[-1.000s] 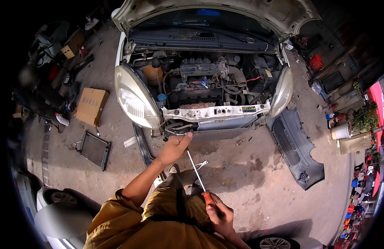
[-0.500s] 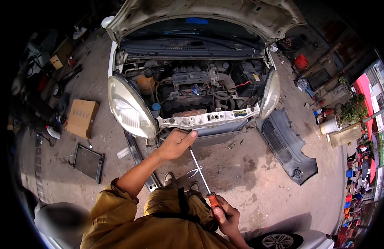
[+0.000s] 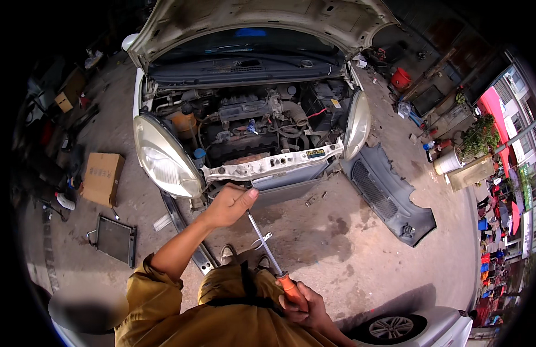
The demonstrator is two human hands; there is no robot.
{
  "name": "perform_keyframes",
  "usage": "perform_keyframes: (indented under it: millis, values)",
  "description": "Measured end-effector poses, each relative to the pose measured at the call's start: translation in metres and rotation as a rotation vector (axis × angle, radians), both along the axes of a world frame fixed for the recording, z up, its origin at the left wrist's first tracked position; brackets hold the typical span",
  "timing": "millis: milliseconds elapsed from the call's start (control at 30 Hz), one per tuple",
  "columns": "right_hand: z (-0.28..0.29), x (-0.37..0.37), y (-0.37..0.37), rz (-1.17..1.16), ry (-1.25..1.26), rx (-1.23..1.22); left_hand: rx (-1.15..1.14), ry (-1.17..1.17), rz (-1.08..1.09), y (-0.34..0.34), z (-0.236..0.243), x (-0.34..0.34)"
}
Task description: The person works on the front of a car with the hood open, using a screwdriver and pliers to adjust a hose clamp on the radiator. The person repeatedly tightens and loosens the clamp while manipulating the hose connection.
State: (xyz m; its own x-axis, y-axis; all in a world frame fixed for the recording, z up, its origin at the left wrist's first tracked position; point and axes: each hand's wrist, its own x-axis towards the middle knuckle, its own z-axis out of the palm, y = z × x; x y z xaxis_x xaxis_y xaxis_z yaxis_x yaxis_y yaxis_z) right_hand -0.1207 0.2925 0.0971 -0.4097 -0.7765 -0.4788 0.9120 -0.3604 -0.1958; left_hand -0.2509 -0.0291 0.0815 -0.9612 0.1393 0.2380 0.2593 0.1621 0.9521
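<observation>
The right hand point(image 3: 305, 307) holds a long steel screwdriver with orange handle point(image 3: 287, 282); its shaft slants forward-left towards the left hand point(image 3: 230, 206), whose grip I cannot tell.

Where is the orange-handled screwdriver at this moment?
In the head view, the screwdriver is at lower centre, its handle in the right hand and its shaft slanting up-left to the left hand, in front of the white car.

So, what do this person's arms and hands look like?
The left hand and right hand are ungloved, no watch visible. The left sleeve is loose, creased, mustard-brown cloth ending near the elbow; I can't tell where the right one ends.
</observation>
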Motion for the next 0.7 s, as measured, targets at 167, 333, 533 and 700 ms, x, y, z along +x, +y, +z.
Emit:
perform_keyframes:
  millis: [167, 333, 533, 700]
  values:
    - [0.005, -0.015, -0.012, -0.087, 1.512, 0.976, -0.063, -0.214, 0.231, 0.011, -0.011, 0.004]
    - [0.005, -0.013, -0.012, 0.045, 1.578, 1.137, -0.093, -0.232, 0.26, 0.007, -0.021, 0.011]
    - [0.0, -0.01, -0.001, 0.123, 0.011, -0.029, 0.05, -0.179, 0.094, 0.005, -0.021, 0.009]
    - [-0.003, -0.02, -0.014, 0.142, 0.604, 0.434, -0.107, -0.294, 0.256, -0.009, -0.034, 0.005]
